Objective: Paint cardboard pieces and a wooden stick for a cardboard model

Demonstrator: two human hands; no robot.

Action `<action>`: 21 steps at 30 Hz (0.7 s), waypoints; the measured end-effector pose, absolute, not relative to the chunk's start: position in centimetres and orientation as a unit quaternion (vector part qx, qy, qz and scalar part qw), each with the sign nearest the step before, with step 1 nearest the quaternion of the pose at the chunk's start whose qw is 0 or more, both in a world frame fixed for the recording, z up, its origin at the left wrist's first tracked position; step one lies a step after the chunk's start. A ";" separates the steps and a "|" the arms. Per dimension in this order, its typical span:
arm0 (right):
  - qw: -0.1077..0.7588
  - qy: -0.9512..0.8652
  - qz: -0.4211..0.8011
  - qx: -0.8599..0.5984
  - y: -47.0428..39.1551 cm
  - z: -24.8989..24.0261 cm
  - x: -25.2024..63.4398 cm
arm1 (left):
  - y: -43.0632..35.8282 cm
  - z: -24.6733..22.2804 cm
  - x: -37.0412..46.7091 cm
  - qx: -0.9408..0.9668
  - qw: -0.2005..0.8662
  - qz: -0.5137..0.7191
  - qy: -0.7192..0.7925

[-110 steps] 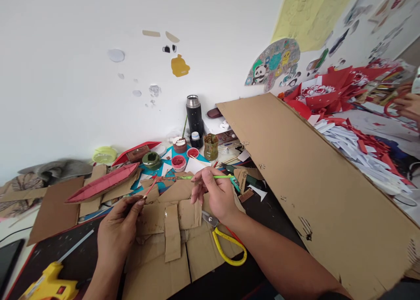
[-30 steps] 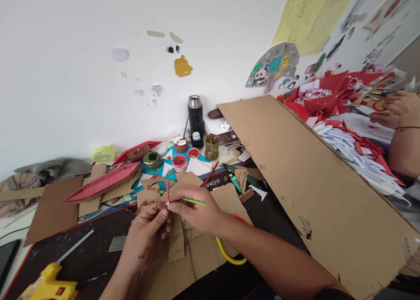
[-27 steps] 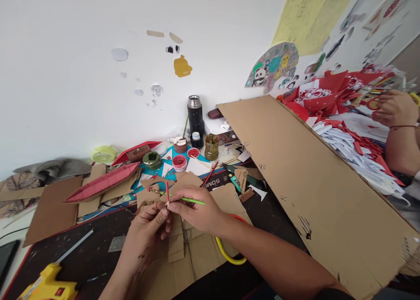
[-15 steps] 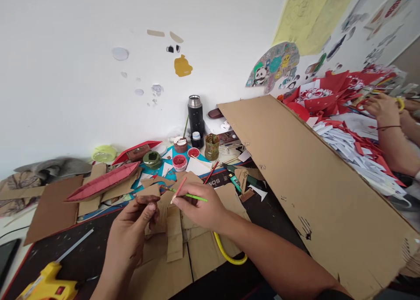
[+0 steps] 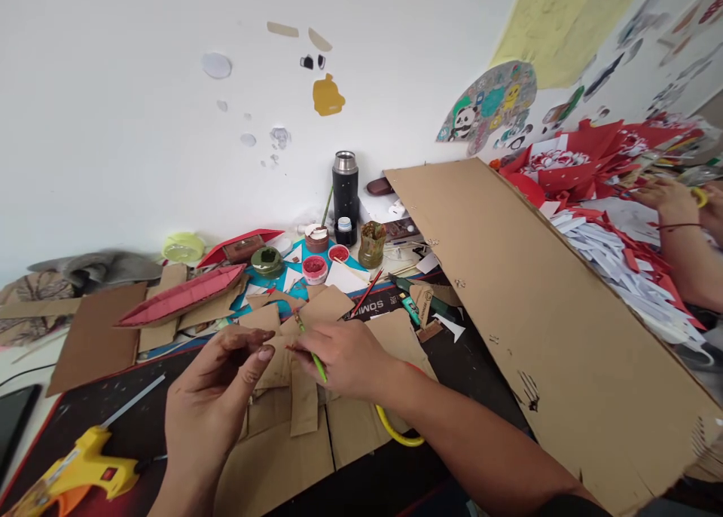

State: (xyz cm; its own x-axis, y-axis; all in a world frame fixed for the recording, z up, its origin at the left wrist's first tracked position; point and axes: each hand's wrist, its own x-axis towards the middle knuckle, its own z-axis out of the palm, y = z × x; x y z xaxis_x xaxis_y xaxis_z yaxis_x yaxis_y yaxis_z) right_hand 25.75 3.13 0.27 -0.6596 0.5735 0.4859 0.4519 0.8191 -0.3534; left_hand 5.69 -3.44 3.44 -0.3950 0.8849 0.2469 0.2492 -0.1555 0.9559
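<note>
Over the cardboard pieces [image 5: 305, 408], my right hand [image 5: 344, 359] grips a green paintbrush [image 5: 318, 366], its stained tip pointing up and away. A small reddish tip shows at those fingertips; the rest of it is hidden. Close by on the left, my left hand [image 5: 218, 389] has its thumb and forefinger brought together, with brown stains on the skin. Whatever lies between them, if anything, is too small to make out. Beyond the hands stand a green paint jar [image 5: 267, 262], a pink-red paint pot [image 5: 315, 269] and a red paint pot [image 5: 339, 254].
A yellow glue gun [image 5: 84, 468] lies at front left. A pink boat-shaped piece [image 5: 184, 296] rests at left. A black flask [image 5: 345, 193] stands by the wall. One large cardboard sheet [image 5: 508, 276] slants along the right; past it another person's hand [image 5: 669, 200] works among paper.
My right hand has turned, so the brush now stands steeper. The orange stick seen in it before is mostly hidden now. My left hand has shifted slightly, and the view has moved a little.
</note>
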 end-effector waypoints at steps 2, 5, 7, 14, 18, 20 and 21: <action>0.276 -0.914 0.095 -0.282 3.1 0.3 25.7 | -3.6 3.9 5.7 0.525 0.249 0.574 0.577; 0.252 -0.920 0.092 -0.287 3.1 0.5 25.7 | -3.7 4.4 5.7 0.583 0.214 0.548 0.561; 0.243 -0.921 0.087 -0.291 3.1 0.6 25.7 | -3.8 4.6 5.6 0.606 0.195 0.533 0.557; 0.246 -0.922 0.071 -0.290 3.1 0.5 25.5 | -3.7 4.5 5.3 0.651 0.160 0.493 0.555; 0.263 -0.915 0.065 -0.299 3.3 0.1 25.5 | -3.6 4.4 4.8 0.662 0.131 0.480 0.561; 0.277 -0.907 0.063 -0.310 3.4 -0.1 25.6 | -3.5 4.5 4.4 0.668 0.101 0.473 0.565; 0.285 -0.903 0.063 -0.315 3.5 -0.2 25.7 | -3.4 4.5 4.1 0.672 0.086 0.468 0.568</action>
State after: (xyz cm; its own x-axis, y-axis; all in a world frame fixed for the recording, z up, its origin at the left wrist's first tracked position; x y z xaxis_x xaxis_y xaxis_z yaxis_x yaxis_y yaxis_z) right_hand 25.69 3.48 -0.21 -0.6392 0.6051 0.4746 0.5339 0.7934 -0.2924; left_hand 4.11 -3.41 4.54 -0.0828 0.8430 0.5316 0.6827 -0.3406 0.6465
